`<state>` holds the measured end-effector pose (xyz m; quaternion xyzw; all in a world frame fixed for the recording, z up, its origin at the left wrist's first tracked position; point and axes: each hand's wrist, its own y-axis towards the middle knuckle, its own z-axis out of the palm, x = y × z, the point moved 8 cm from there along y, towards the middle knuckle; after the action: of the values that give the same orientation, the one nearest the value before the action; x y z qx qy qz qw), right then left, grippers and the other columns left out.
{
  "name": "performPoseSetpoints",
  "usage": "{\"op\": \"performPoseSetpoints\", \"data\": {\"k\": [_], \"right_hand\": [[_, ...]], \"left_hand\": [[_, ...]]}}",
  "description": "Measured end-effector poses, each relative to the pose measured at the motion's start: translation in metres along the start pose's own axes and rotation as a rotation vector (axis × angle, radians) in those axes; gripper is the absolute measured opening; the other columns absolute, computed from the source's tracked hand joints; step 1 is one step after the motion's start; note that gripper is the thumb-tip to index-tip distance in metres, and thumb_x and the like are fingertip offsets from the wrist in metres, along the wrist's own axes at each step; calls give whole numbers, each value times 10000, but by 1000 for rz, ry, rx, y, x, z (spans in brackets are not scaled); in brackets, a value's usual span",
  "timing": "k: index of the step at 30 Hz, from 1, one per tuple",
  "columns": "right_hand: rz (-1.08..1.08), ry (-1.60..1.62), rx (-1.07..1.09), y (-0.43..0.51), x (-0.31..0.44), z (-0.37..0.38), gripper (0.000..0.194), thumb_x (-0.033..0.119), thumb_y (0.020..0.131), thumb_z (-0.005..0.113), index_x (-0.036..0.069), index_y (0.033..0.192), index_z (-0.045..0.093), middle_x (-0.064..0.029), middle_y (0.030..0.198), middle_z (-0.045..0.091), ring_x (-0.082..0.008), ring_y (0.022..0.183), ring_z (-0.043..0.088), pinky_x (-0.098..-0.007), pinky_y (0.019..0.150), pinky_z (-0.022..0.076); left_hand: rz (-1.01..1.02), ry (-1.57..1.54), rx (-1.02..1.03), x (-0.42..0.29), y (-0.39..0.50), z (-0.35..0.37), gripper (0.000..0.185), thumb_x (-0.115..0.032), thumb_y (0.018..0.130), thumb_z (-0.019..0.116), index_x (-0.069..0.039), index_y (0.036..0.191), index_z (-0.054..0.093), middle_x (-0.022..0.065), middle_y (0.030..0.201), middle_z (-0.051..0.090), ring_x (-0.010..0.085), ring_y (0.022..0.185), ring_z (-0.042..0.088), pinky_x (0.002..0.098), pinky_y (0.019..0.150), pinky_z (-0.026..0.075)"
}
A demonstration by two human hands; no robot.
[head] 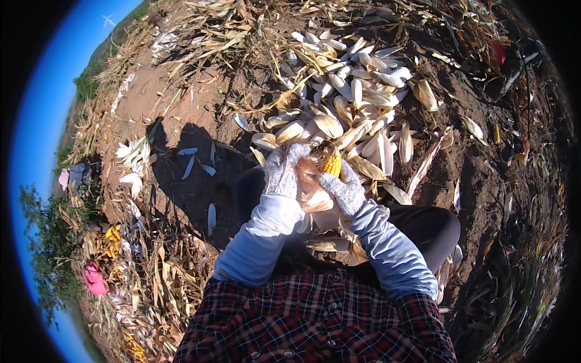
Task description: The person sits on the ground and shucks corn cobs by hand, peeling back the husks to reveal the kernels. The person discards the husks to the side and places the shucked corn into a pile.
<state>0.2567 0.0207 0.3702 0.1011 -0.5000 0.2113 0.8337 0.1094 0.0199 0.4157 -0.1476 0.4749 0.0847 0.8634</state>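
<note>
Both of my hands wear pale knitted gloves and meet above my lap. My right hand [346,189] grips a yellow ear of corn [332,164], its kernels bare on the side facing me. Beside it, my left hand [286,170] is closed on peeled-back corn husk [317,200] with a tuft of reddish-brown silk [307,174]. Whether the husk still joins the ear's base is hidden by the gloves. Just beyond my hands lies a heap of unpeeled ears in pale dry husks [356,93].
Dry corn stalks [218,27] cover the ground beyond and at the left. Yellow ears [113,240] lie in a pile at left, near a pink cloth-like item [94,277]. Loose husks [136,156] are scattered on the brown soil [150,90]. Something red [499,53] sits at far right.
</note>
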Motion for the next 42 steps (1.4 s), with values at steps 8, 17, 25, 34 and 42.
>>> {"op": "performPoseSetpoints", "data": {"k": [8,17,25,34,42], "right_hand": [[-364,48,-226,-2,53,-47,623,339,959,669,-63,1404,498,-177,1335,600,-267,1245,574,-395,1062,472],[-260,-407,-359,10,31,-93,585,409,1039,497,-84,1354,509,-197,1345,564,-299,1241,551,-440,1098,419],[-109,-416,-383,25,-7,-87,700,449,976,604,-92,1396,461,-194,1300,555,-298,1176,569,-429,1021,472],[-1,-484,-292,46,-25,-81,745,477,959,629,-82,1413,437,-208,1357,530,-310,1244,535,-455,1092,411],[40,-563,-291,50,-35,-78,802,491,933,665,-79,1440,415,-218,1429,498,-336,1329,489,-473,1141,371]], "left_hand": [[234,61,-435,-98,5,-162,285,-243,952,673,-57,1168,667,110,971,705,228,778,713,329,622,592],[-240,1018,-897,-108,-45,-456,466,-375,928,693,-73,1278,636,88,1156,690,205,1018,645,369,800,534],[-383,523,-986,-29,-23,-545,666,-200,833,834,-80,1412,527,105,1067,696,216,934,653,348,728,557],[-645,1514,-828,-31,49,-591,1178,-234,698,901,-179,1618,169,186,1476,423,295,1267,536,421,942,529],[-562,1250,-788,-38,65,-583,1178,-267,717,895,-243,1625,144,149,1633,242,383,1429,401,473,1151,408]]}}
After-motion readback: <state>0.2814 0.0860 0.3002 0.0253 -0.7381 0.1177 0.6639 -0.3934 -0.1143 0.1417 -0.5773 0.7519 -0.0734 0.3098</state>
